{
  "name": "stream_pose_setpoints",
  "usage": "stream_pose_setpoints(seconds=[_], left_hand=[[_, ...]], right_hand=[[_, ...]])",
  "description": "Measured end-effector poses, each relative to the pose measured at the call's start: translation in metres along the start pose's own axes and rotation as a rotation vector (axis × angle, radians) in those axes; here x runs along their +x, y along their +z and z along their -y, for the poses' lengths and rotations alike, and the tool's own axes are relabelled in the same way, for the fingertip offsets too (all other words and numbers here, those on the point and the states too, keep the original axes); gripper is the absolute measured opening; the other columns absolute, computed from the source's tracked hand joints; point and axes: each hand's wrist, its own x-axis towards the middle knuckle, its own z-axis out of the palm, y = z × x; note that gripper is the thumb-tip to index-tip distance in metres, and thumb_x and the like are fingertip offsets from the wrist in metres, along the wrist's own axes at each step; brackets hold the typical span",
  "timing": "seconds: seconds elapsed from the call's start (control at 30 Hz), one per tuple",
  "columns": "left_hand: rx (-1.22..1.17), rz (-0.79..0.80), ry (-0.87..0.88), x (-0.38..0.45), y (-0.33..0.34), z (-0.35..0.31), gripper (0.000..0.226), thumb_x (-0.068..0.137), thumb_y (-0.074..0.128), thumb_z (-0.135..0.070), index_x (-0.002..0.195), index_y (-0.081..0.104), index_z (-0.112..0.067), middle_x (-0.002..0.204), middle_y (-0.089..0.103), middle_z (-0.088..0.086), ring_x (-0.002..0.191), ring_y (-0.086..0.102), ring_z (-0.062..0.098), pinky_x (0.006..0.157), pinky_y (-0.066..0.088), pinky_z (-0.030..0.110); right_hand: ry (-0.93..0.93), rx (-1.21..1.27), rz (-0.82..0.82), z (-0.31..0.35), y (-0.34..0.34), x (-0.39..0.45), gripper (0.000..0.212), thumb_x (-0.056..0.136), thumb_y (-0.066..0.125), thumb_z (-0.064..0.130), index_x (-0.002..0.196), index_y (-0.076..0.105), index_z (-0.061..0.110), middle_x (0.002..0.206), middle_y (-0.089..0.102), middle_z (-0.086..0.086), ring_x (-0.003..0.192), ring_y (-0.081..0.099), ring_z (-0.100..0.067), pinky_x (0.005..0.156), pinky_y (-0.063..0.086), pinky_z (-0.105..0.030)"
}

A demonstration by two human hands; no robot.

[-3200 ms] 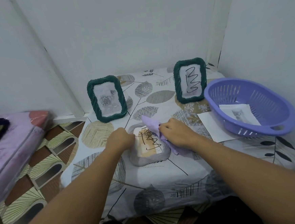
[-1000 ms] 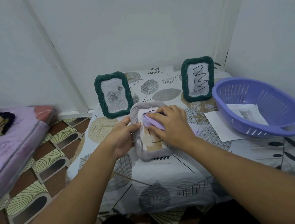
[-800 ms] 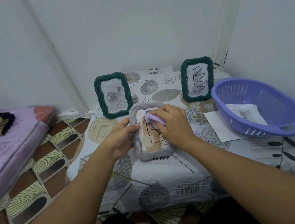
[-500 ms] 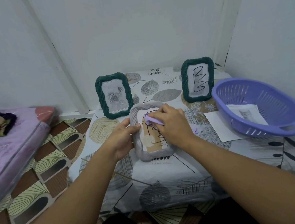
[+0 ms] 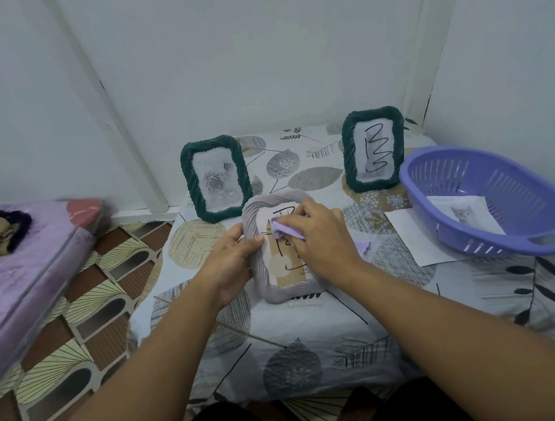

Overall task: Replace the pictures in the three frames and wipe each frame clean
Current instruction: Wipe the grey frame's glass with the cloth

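A grey rope-edged frame [image 5: 262,279] is tilted up on the low table, its glass marked with black scribbles. My left hand [image 5: 232,263] grips its left edge. My right hand [image 5: 321,240] holds a bunched purple cloth [image 5: 284,231] and presses it on the glass. Behind stand two dark green frames: the left green frame [image 5: 215,178] shows a rose picture, the right green frame [image 5: 373,149] has a black scribble on its glass.
A purple basket [image 5: 488,200] at the right holds a cat picture [image 5: 465,213] and rests on a white sheet of paper [image 5: 414,232]. The table wears a leaf-print cloth [image 5: 295,325]. A purple mattress [image 5: 24,263] lies left, and walls close behind and right.
The grey frame went from lying flat to tilted up in my left hand. My right hand with the cloth has rubbed back and forth over the upper part of its glass.
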Motion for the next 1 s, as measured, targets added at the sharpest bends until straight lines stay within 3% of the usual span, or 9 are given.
stream_pose_setpoints(seconds=[0.1,0.23,0.33,0.5,0.7,0.87,1.0], left_hand=[[-0.040,0.000,0.010,-0.001,-0.002,0.003,0.031,0.102,0.055,-0.006,0.132,0.058,-0.014,0.120,0.073,0.014,0.104,0.072,0.028,0.080,0.059,0.040],[-0.061,0.018,0.029,-0.002,-0.001,0.002,0.033,0.102,0.054,-0.004,0.134,0.057,-0.011,0.122,0.072,0.017,0.105,0.071,0.030,0.080,0.060,0.039],[-0.053,0.031,0.025,-0.002,-0.001,0.001,0.035,0.102,0.054,-0.004,0.136,0.056,-0.012,0.125,0.070,0.018,0.110,0.069,0.032,0.083,0.058,0.039],[-0.064,0.023,0.022,-0.003,-0.002,0.003,0.035,0.103,0.053,-0.004,0.137,0.054,-0.011,0.125,0.070,0.017,0.111,0.069,0.032,0.084,0.059,0.040],[-0.047,0.039,0.035,-0.003,-0.001,0.001,0.036,0.103,0.053,-0.004,0.138,0.054,-0.013,0.127,0.069,0.017,0.115,0.067,0.033,0.093,0.056,0.045],[-0.057,0.027,0.026,-0.003,-0.004,0.003,0.037,0.103,0.053,-0.004,0.139,0.054,-0.012,0.128,0.069,0.017,0.119,0.066,0.035,0.096,0.055,0.047],[-0.048,0.029,0.032,-0.003,-0.003,0.003,0.037,0.103,0.053,-0.004,0.139,0.054,-0.012,0.129,0.068,0.018,0.118,0.066,0.035,0.099,0.054,0.049]], right_hand=[[-0.030,0.023,0.019,0.000,0.002,-0.009,0.022,0.091,0.053,0.041,0.098,0.074,0.040,0.088,0.051,0.007,0.083,0.054,-0.015,0.071,0.025,-0.034],[-0.001,0.010,0.012,0.005,0.000,0.006,0.019,0.090,0.067,0.025,0.099,0.076,0.039,0.090,0.052,0.005,0.084,0.054,-0.016,0.073,0.026,-0.034],[0.024,0.034,-0.001,0.007,-0.002,0.007,0.019,0.089,0.069,0.023,0.099,0.076,0.037,0.090,0.052,0.005,0.084,0.052,-0.015,0.073,0.025,-0.034],[-0.025,0.047,0.038,0.005,0.000,-0.007,0.027,0.088,0.051,0.046,0.098,0.076,0.040,0.088,0.055,0.006,0.085,0.058,-0.016,0.073,0.026,-0.034],[0.015,0.032,0.022,0.006,-0.008,0.007,0.019,0.088,0.071,0.023,0.096,0.076,0.040,0.090,0.053,0.006,0.086,0.054,-0.013,0.074,0.025,-0.034],[-0.024,0.040,0.036,0.004,-0.004,-0.009,0.019,0.088,0.058,0.041,0.096,0.075,0.039,0.088,0.054,0.006,0.083,0.057,-0.016,0.072,0.026,-0.034],[-0.006,0.011,0.018,0.007,-0.007,0.006,0.016,0.089,0.070,0.026,0.095,0.076,0.039,0.091,0.054,0.008,0.085,0.056,-0.015,0.074,0.023,-0.033]])
